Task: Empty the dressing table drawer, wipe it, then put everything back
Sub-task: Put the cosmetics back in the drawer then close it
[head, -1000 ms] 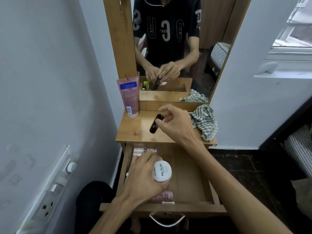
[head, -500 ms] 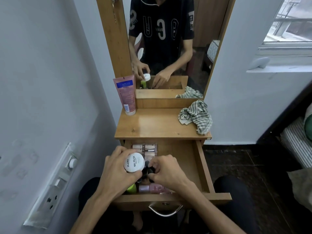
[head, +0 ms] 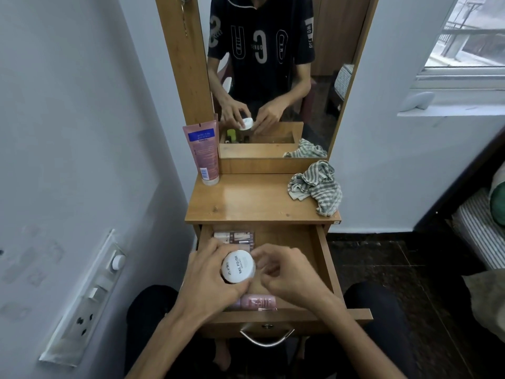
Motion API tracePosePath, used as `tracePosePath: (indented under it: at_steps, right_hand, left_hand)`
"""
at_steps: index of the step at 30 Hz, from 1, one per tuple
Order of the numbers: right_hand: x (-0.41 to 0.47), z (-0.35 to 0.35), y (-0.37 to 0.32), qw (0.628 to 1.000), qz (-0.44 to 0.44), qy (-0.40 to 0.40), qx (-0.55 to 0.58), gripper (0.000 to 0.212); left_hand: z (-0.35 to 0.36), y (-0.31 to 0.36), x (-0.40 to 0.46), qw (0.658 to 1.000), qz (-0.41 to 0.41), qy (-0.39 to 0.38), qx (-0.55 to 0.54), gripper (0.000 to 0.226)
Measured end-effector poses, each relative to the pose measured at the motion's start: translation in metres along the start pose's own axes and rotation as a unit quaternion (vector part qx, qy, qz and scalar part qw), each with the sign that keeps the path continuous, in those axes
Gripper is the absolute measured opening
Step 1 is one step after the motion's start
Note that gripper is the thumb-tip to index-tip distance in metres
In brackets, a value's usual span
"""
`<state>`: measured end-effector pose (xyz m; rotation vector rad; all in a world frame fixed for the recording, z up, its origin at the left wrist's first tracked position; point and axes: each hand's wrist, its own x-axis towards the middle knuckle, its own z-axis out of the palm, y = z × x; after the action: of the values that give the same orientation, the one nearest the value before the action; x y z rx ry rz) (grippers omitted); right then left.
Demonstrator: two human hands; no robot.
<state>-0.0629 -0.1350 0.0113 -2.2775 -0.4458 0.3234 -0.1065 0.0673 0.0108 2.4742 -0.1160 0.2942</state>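
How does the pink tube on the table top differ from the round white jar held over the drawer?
The tall pink tube with a blue label stands on its cap on the wooden table top, untouched; the round white jar is gripped by the left hand above the open drawer. The tube is tall and flat; the jar is short and round. Both carry printed labels.

head cam | looks forward and down | close over open drawer | mirror ahead
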Motion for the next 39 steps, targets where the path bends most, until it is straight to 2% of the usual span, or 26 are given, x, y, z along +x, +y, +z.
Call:
tracePosePath:
  at_steps: [3, 5, 11, 14, 17, 19, 21, 23, 26, 28, 30, 32, 36, 39]
  right_hand:
    - [-0.01, -0.028, 0.011, 0.988, 0.065, -0.007, 0.139, 0.036]
    - [-0.015, -0.044, 0.018, 0.979, 0.093, -0.022, 0.182, 0.03]
    - [-0.02, -0.068, 0.043, 0.988, 0.113, -0.034, 0.104, 0.031]
    - [-0.016, -0.072, 0.052, 0.987, 0.141, -0.07, 0.044, 0.03]
    - [-0.01, -0.066, 0.053, 0.978, 0.146, -0.127, -0.072, 0.035]
    - [-0.005, -0.057, 0.051, 0.969, 0.138, -0.157, -0.133, 0.041]
    - [0.0, -0.047, 0.048, 0.959, 0.138, -0.181, -0.168, 0.043]
    - [0.004, -0.038, 0.049, 0.95, 0.14, -0.197, -0.197, 0.043]
    - [0.007, -0.032, 0.049, 0.942, 0.126, -0.197, -0.243, 0.037]
    - [0.008, -0.031, 0.049, 0.936, 0.105, -0.19, -0.278, 0.031]
    - [0.007, -0.031, 0.05, 0.931, 0.091, -0.182, -0.302, 0.028]
    - [0.004, -0.032, 0.053, 0.937, 0.087, -0.172, -0.29, 0.03]
    - [-0.002, -0.043, 0.055, 0.964, 0.07, -0.089, -0.239, 0.028]
    - [-0.002, -0.052, 0.049, 0.983, 0.027, -0.015, -0.182, 0.032]
  left_hand:
    - [0.02, 0.021, 0.002, 0.999, 0.013, -0.031, 0.0, 0.058]
    - [0.036, 0.036, 0.005, 0.998, 0.01, -0.064, -0.016, 0.059]
    - [0.075, 0.068, 0.015, 0.994, -0.004, -0.108, -0.029, 0.064]
    - [0.077, 0.067, 0.017, 0.992, 0.004, -0.12, -0.03, 0.064]
    - [0.061, 0.061, 0.025, 0.997, 0.017, -0.048, -0.064, 0.04]
    - [0.04, 0.056, 0.041, 0.991, -0.019, 0.068, -0.112, 0.019]
    - [0.013, 0.05, 0.066, 0.969, -0.089, 0.174, -0.154, 0.011]
    - [-0.017, 0.042, 0.098, 0.939, -0.143, 0.251, -0.187, 0.016]
    - [-0.058, 0.026, 0.148, 0.914, -0.168, 0.327, -0.173, 0.048]
    - [-0.077, 0.016, 0.174, 0.912, -0.174, 0.34, -0.15, 0.072]
    - [-0.087, 0.009, 0.195, 0.921, -0.18, 0.318, -0.137, 0.08]
    - [-0.089, 0.002, 0.211, 0.932, -0.181, 0.281, -0.143, 0.072]
    - [-0.082, -0.009, 0.217, 0.94, -0.158, 0.263, -0.149, 0.029]
    - [-0.08, -0.004, 0.205, 0.932, -0.151, 0.291, -0.154, 0.025]
